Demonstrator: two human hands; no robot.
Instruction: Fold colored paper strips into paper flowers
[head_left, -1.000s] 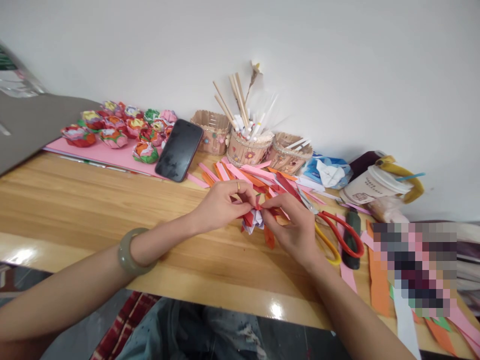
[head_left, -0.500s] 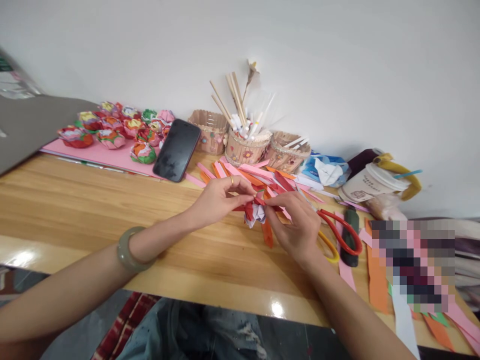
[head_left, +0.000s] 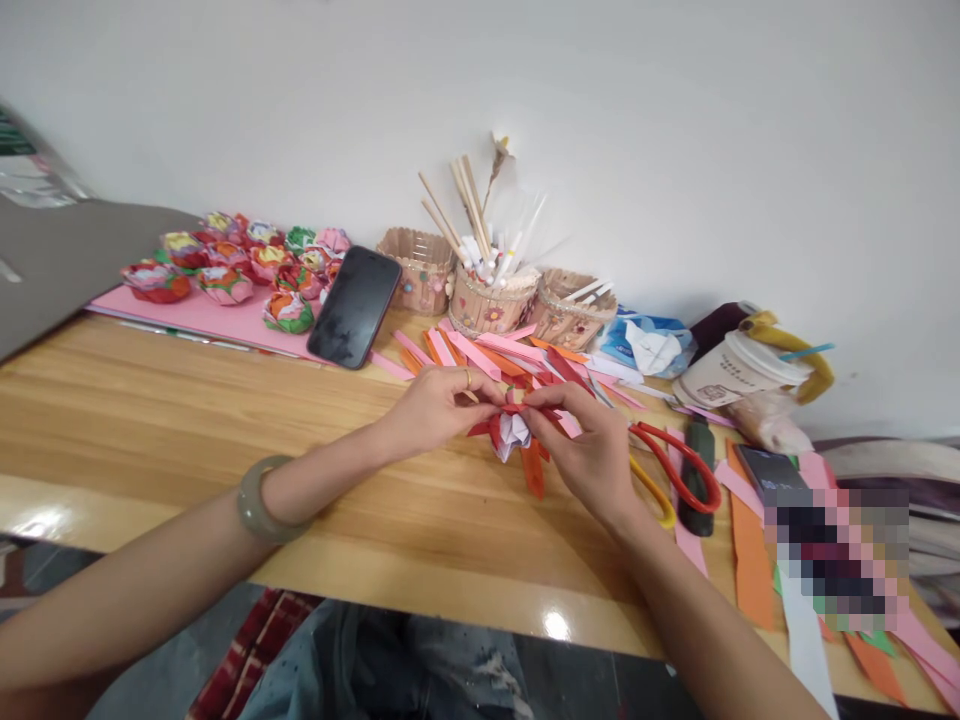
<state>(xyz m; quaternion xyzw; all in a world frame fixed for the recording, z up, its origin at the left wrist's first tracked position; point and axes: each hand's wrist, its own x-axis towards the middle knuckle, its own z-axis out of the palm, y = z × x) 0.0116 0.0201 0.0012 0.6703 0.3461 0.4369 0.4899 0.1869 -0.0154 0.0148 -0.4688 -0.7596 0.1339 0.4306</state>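
Dark phone (head_left: 354, 308), white cup (head_left: 724, 375) with blue straw (head_left: 814, 351), tissue pack (head_left: 651, 343), three decorated pots (head_left: 491, 306)

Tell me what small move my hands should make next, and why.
Probably crease the red edge of the folded paper more firmly: the left hand and right hand pinch it from opposite sides, and its white part shows just below.

Look at the left hand (head_left: 431, 410), wearing a slim, gold-coloured ring (head_left: 469, 380)! Further up, a bangle (head_left: 253, 503), thick, smooth and rounded, a grey-green hoop. Down below, blue denim (head_left: 367, 660), faded and dark-specked, with a pale, frayed patch (head_left: 499, 668), and beside it red plaid (head_left: 240, 655) crossed by lighter lines, perhaps clothing too, though it's hard to tell down there
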